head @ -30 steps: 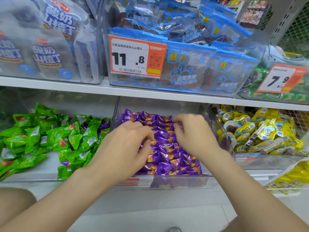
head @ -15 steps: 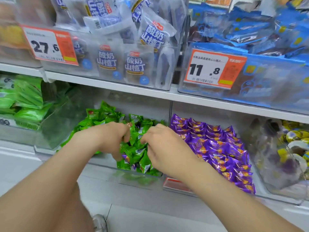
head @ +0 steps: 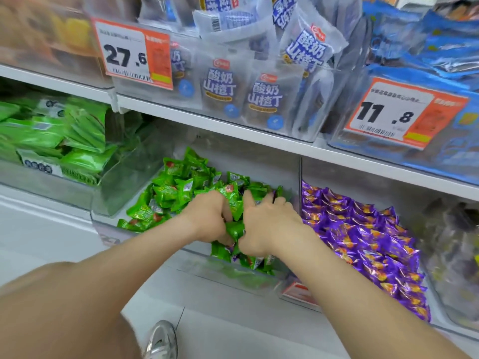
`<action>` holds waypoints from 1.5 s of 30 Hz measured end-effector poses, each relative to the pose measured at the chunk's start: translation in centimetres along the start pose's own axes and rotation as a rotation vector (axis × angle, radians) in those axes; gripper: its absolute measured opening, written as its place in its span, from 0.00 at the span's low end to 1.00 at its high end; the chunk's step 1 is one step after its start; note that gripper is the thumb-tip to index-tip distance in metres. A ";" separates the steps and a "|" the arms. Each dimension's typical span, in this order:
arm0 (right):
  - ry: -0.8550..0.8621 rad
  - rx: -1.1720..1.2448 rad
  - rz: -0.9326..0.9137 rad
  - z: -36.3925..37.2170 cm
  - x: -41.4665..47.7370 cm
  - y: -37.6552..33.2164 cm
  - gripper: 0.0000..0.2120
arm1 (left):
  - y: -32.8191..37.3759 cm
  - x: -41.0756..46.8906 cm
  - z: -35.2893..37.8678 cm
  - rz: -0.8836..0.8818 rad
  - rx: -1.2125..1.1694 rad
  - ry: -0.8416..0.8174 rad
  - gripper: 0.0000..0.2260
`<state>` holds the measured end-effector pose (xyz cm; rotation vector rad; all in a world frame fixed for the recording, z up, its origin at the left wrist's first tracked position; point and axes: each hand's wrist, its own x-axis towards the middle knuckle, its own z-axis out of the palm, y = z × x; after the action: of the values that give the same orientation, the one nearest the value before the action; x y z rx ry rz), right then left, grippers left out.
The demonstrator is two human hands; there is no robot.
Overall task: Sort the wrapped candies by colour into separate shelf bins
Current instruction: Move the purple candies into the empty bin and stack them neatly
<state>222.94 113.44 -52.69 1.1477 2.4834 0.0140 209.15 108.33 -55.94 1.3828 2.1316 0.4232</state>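
Note:
A clear bin (head: 160,242) on the lower shelf holds a heap of green wrapped candies (head: 178,187), with a few purple wrappers showing near its front right. My left hand (head: 210,216) and my right hand (head: 269,224) are side by side in this heap, fingers curled into the green candies; one green candy (head: 234,229) sits squeezed between them. What the fingertips hold is hidden. The bin to the right is filled with purple wrapped candies (head: 363,242).
Far left, a clear bin holds flat green packets (head: 51,136). The upper shelf carries clear bins of white-and-blue bags (head: 264,97) and blue packs (head: 427,58), with price tags 27.6 (head: 132,53) and 11.8 (head: 388,115). A shoe (head: 162,340) stands on the pale floor below.
Both hands left the purple candy bin and moved left into the green candy bin. My view swung left with them. Since half a second ago the hands have dug deeper among the green candies.

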 end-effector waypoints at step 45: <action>0.036 0.364 -0.291 -1.1 4.4 2.0 0.16 | -2.5 0.8 -4.4 0.193 -0.004 0.219 0.08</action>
<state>221.43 118.14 -52.89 0.9069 2.7345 -0.5216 204.38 108.21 -54.04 1.6109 2.1725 0.6825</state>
